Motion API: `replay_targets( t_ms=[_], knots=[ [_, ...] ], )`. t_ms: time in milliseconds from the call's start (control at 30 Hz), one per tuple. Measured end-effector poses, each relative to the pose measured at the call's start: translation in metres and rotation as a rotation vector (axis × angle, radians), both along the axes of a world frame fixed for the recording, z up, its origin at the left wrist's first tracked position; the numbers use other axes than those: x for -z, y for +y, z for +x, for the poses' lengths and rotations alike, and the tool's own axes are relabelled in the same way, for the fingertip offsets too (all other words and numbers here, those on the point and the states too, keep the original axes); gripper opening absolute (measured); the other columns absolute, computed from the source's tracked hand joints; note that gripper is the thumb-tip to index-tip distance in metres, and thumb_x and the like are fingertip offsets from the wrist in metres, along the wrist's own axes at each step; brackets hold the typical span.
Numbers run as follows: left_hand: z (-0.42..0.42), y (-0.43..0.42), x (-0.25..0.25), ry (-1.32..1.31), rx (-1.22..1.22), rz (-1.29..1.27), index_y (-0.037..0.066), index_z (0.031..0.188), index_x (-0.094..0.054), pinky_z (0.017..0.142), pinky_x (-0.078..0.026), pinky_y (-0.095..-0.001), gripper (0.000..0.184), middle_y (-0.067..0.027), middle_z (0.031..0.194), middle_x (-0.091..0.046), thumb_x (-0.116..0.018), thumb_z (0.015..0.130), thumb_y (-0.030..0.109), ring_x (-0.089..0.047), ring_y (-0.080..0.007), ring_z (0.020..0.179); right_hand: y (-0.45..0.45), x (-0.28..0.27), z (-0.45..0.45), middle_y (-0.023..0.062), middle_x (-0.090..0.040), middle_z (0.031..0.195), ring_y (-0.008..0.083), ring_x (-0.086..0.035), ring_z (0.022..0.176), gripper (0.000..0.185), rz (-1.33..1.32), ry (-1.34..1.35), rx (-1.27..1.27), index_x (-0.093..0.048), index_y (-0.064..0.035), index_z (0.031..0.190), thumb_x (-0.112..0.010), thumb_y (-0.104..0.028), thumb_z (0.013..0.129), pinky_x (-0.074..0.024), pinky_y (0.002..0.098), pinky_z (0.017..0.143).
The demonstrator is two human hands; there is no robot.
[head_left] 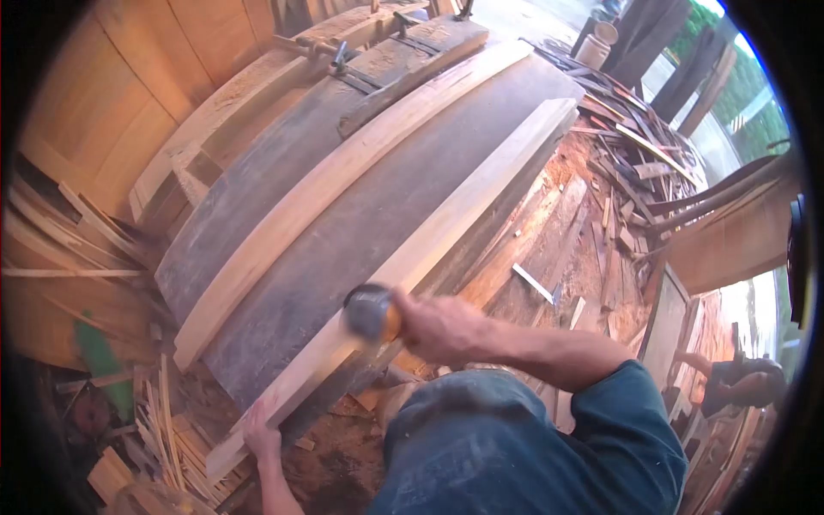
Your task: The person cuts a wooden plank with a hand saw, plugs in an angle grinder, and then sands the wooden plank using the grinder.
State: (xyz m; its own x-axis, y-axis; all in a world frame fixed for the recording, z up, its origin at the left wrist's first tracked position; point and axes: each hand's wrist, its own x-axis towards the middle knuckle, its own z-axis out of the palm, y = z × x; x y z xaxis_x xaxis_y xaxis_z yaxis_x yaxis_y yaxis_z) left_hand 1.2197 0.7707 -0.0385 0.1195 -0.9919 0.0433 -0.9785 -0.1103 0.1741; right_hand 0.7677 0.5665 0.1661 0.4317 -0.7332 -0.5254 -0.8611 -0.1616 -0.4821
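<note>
A long pale timber [463,223] runs diagonally across the dark workbench [300,266]. My right hand [433,328] is wrapped round a blurred dark power tool [369,314] with an orange part, held over the timber's middle. The motion blur hides whether the tool touches the wood. Near the timber's lower left end, my left hand [262,436] grips its edge, with fingers over the top face. Beyond it, a curved wooden piece [343,176] lies on the same bench.
Clamps [340,58] and a thick board [412,64] are at the bench's far side. Scrap wood [635,163] and sawdust cover the floor on the right. Thin strips [163,429] lie at lower left. Another person's hand [755,386] shows at far right.
</note>
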Motion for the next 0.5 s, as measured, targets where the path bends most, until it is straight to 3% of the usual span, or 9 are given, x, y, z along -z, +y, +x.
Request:
replay_targets(
  t_ms=[33, 67, 133, 300, 367, 433, 500],
  knots=[
    [0.008, 0.009, 0.004, -0.008, 0.006, -0.012, -0.001, 0.119, -0.064, 0.104, -0.044, -0.0457, 0.047, -0.0200, 0.120, -0.066, -0.061, 0.072, -0.004, -0.061, -0.0360, 0.115, -0.009, -0.011, -0.017, 0.0254, -0.066, 0.089, 0.0423, -0.068, 0.081, 0.051, -0.005, 0.029, 0.075, -0.035, -0.0006, 0.122, -0.064, -0.020, 0.085, -0.0555, 0.0510, 0.069],
    [0.014, 0.014, 0.006, -0.013, 0.009, -0.021, -0.001, 0.118, -0.064, 0.104, -0.044, -0.0459, 0.047, -0.0204, 0.121, -0.066, -0.061, 0.072, -0.004, -0.061, -0.0363, 0.115, -0.018, -0.009, -0.042, 0.0253, -0.067, 0.098, 0.0408, -0.068, 0.093, 0.055, -0.026, 0.021, 0.124, -0.035, 0.0012, 0.129, -0.063, -0.017, 0.085, -0.0564, 0.0483, 0.077],
    [0.016, 0.020, 0.008, 0.005, 0.001, -0.033, -0.002, 0.118, -0.064, 0.103, -0.044, -0.0480, 0.045, -0.0210, 0.121, -0.066, -0.061, 0.074, -0.003, -0.061, -0.0377, 0.115, -0.041, -0.038, -0.084, 0.0246, -0.068, 0.095, 0.0414, -0.069, 0.091, 0.052, -0.069, 0.137, 0.282, -0.038, -0.0014, 0.119, -0.070, -0.018, 0.081, -0.0560, 0.0483, 0.079],
    [0.010, 0.022, 0.010, -0.009, -0.030, -0.035, -0.003, 0.118, -0.063, 0.102, -0.044, -0.0496, 0.041, -0.0216, 0.119, -0.066, -0.065, 0.078, 0.005, -0.061, -0.0398, 0.114, -0.122, -0.012, -0.233, 0.0310, -0.067, 0.099, 0.0437, -0.068, 0.095, 0.057, -0.358, 0.094, 0.515, -0.039, 0.0019, 0.122, -0.070, -0.017, 0.078, -0.0548, 0.0464, 0.084],
    [0.017, 0.029, 0.015, -0.008, 0.011, -0.008, -0.003, 0.124, -0.060, 0.104, -0.043, -0.0459, 0.045, -0.0218, 0.123, -0.065, -0.065, 0.080, -0.001, -0.059, -0.0403, 0.117, -0.163, -0.012, -0.289, 0.0304, -0.066, 0.103, 0.0432, -0.067, 0.099, 0.062, -0.404, 0.166, 0.619, -0.040, 0.0018, 0.122, -0.073, -0.023, 0.076, -0.0542, 0.0446, 0.086],
    [0.021, 0.023, 0.003, -1.134, 0.512, -0.111, 0.006, 0.111, -0.070, 0.094, -0.049, -0.0499, 0.027, -0.0192, 0.110, -0.069, -0.065, 0.087, 0.018, -0.064, -0.0385, 0.105, -0.207, 0.002, -0.358, 0.0295, -0.066, 0.107, 0.0414, -0.066, 0.103, 0.072, -0.465, 0.188, 0.673, -0.040, 0.0025, 0.127, -0.075, -0.029, 0.073, -0.0535, 0.0429, 0.088],
    [-0.005, 0.016, -0.005, -0.303, 0.107, -0.095, 0.003, 0.119, -0.067, 0.096, -0.049, -0.0472, 0.036, -0.0205, 0.114, -0.069, -0.066, 0.084, 0.007, -0.064, -0.0391, 0.107, -0.248, 0.002, -0.414, 0.0289, -0.065, 0.111, 0.0399, -0.065, 0.107, 0.082, -0.486, 0.182, 0.747, -0.038, 0.0041, 0.131, -0.077, -0.035, 0.071, -0.0527, 0.0414, 0.091]
  ],
)
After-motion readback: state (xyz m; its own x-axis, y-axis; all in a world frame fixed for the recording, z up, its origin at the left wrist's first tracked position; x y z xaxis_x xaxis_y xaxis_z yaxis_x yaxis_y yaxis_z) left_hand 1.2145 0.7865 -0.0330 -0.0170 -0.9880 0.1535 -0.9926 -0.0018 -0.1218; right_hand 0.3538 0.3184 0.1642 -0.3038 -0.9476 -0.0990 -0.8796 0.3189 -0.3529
